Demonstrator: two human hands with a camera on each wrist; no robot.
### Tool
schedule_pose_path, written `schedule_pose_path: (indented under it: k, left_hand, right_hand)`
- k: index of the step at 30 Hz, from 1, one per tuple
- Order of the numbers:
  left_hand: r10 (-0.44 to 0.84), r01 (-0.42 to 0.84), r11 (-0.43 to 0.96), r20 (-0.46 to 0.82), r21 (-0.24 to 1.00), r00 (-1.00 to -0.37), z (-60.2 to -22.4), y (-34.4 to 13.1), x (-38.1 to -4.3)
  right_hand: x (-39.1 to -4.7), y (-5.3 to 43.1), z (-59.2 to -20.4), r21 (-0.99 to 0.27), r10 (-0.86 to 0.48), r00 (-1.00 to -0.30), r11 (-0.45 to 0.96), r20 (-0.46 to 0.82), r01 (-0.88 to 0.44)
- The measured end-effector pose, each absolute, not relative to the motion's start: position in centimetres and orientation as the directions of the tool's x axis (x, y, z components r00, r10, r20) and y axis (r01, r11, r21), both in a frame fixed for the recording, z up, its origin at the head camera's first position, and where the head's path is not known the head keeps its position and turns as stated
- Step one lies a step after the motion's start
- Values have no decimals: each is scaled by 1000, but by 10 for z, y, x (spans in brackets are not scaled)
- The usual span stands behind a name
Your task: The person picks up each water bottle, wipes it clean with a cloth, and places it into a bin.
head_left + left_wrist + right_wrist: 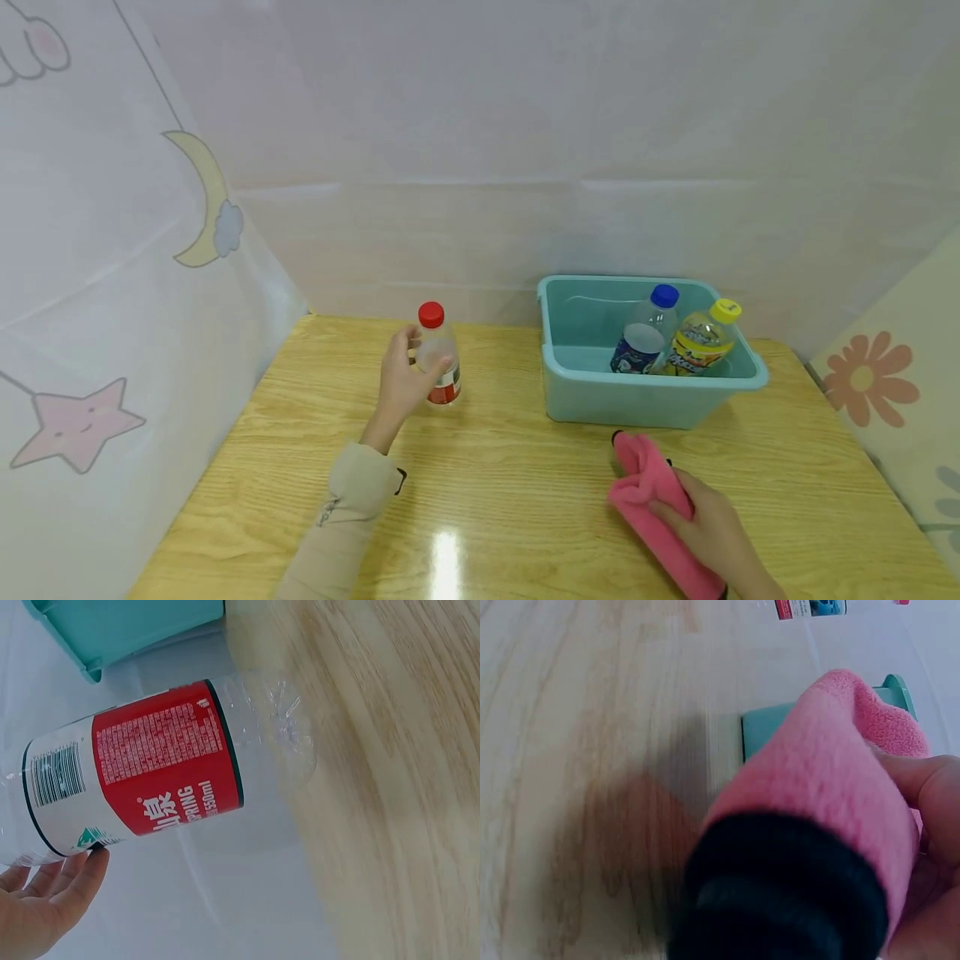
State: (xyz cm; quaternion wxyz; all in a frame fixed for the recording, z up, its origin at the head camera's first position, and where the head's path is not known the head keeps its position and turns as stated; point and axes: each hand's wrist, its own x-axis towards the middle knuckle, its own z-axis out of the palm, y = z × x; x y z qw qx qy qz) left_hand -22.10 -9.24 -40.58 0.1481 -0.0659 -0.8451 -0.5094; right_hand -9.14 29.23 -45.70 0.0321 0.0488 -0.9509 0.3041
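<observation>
My left hand (405,375) holds a clear plastic bottle (444,379) with a red cap, its thumb and fingers around the upper body. In the left wrist view, the red and white label of the bottle (169,765) shows a barcode and "550ml", and the clear base is close over the wood. At the right front, my right hand (712,521) grips a folded pink fleecy cloth (660,508) with black trim. The right wrist view has the pink cloth (810,765) bunched in the fingers, with a wide black band near the camera.
A light teal plastic bin (622,400) stands at the back right of the wooden table (510,500). Inside lean a blue-capped bottle (643,337) and a yellow-capped bottle (701,342). Pale printed sheets (450,167) hang behind and at both sides.
</observation>
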Motion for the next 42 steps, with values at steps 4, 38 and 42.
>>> schedule_pose_path:
  k: [4,38,42]
  left_hand:
    - [13,310,483,347,819,-938,-403,-88,-215]
    - [289,554,403,473,728,-832,-409,-47,-171]
    - [331,570,390,468,723,-820,-411,-40,-168]
  right_hand:
    - [-91,294,-457,-584,-51,-992,804,117,-110]
    - [-90,279,-430,-668,-2,-813,568,583,-481]
    - [-92,273,-424,-644,-17,-768,534,640,-548]
